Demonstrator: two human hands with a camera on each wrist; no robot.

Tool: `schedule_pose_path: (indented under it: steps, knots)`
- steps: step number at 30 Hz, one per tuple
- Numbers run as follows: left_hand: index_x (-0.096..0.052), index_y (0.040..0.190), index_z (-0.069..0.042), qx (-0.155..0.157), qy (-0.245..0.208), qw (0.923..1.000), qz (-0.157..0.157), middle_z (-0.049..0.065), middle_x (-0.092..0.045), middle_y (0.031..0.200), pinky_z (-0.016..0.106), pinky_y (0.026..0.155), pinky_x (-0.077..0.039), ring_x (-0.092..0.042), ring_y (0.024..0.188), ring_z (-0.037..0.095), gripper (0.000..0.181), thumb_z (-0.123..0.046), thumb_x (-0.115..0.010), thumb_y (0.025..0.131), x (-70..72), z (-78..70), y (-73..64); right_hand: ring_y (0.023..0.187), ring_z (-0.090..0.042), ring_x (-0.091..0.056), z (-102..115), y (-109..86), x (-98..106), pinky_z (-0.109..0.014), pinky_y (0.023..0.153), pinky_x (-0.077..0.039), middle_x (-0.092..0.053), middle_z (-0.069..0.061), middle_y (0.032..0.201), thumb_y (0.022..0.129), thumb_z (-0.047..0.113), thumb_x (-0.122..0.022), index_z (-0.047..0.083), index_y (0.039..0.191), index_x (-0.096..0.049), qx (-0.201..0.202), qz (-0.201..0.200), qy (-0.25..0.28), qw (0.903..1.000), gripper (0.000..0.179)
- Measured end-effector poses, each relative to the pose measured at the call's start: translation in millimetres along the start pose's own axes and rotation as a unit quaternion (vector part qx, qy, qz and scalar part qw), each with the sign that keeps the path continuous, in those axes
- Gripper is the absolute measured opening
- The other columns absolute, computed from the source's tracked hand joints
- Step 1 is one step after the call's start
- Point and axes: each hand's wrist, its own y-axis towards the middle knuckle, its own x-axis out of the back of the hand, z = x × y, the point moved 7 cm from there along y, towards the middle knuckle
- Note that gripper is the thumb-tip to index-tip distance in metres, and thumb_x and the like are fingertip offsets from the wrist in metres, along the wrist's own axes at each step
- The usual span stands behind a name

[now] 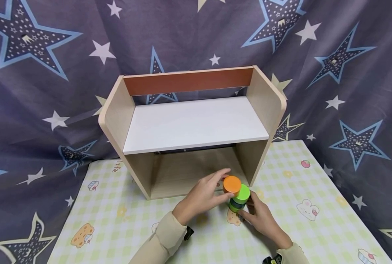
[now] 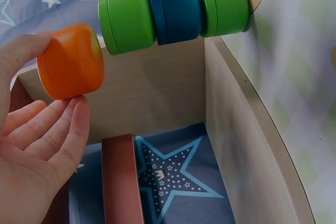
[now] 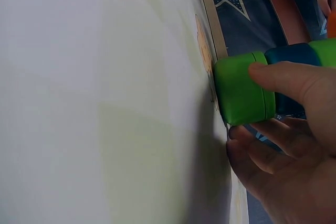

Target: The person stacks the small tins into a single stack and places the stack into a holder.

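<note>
My left hand [image 1: 200, 196] pinches a small orange round jar [image 2: 71, 61] between thumb and fingertips. Just to its right, a column of similar jars stands upright on the table: a green one [image 2: 128, 19] on top, a dark blue one [image 2: 176, 13] in the middle and another green one [image 3: 241, 90] at the bottom. The orange jar is up beside the top green jar, slightly tilted; whether they touch I cannot tell. Fingers and thumb of my right hand [image 1: 263, 220] hold the bottom green jar low down, as the right wrist view shows.
A wooden shelf unit [image 1: 196, 124] with a white board and a brown back rail stands right behind the hands. Its lower compartment opens toward them. A checked cloth [image 1: 116, 227] with cartoon prints covers the table; a dark star-patterned curtain [image 1: 189, 33] hangs behind.
</note>
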Motion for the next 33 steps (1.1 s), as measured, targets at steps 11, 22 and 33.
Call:
schedule_pose_path:
  steps: [11,22,33]
  knots:
    - [-0.041,0.15,-0.01,0.002,-0.005,0.9998,0.02,0.003,-0.057,0.14,0.025,0.095,-0.051,-0.061,0.116,0.012,0.073,-0.041,-0.073,0.092,-11.3,-4.3,10.4,0.113,-0.029,-0.063,1,0.2,2,-0.044,0.091,-0.055,-0.061,-0.012,0.13,0.085,0.008,-0.081,0.008,0.145,-0.041,0.007,-0.002,0.008,0.9999,0.072]
    - [-0.04,0.151,-0.012,-0.003,-0.01,0.9993,0.036,0.008,-0.057,0.14,0.022,0.093,-0.051,-0.061,0.115,0.011,0.073,-0.039,-0.073,0.092,-21.3,-7.8,18.9,0.112,-0.027,-0.064,1,0.5,2,-0.043,0.09,-0.055,-0.062,-0.01,0.129,0.085,0.007,-0.082,0.009,0.145,-0.042,0.011,-0.004,0.006,0.9999,0.072]
    - [-0.039,0.152,-0.013,0.014,-0.012,0.9983,0.055,0.005,-0.056,0.141,0.026,0.094,-0.052,-0.06,0.118,0.012,0.073,-0.038,-0.073,0.092,-28.1,-7.0,20.1,0.112,-0.024,-0.064,0,0.6,2,-0.042,0.09,-0.055,-0.064,-0.006,0.124,0.086,0.01,-0.081,0.014,0.137,-0.046,0.005,0.006,0.013,0.9999,0.062]
